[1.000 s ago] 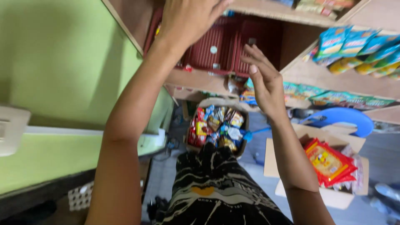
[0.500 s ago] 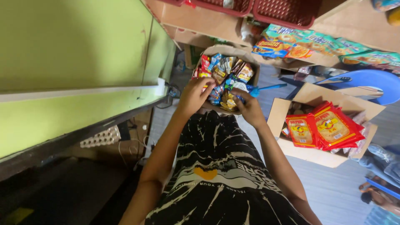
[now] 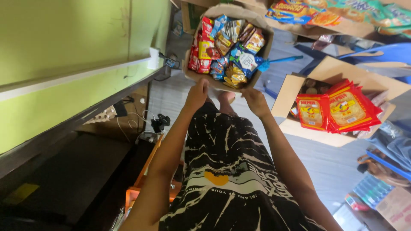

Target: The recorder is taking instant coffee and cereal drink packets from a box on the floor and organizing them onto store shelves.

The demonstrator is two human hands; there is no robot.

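Both hands grip a snack-filled cardboard box [image 3: 256, 23] at its near rim.

Left hand [image 3: 197, 94] and right hand [image 3: 256, 102] clench the rim a little apart, steadying it; beside it, right, an open carton [image 3: 299, 124] holds red packets [image 3: 338, 107].

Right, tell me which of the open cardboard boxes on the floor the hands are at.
The box packed with mixed small snack packets: left hand and right hand are at its near edge. The other box, to the right, holds large red packets.
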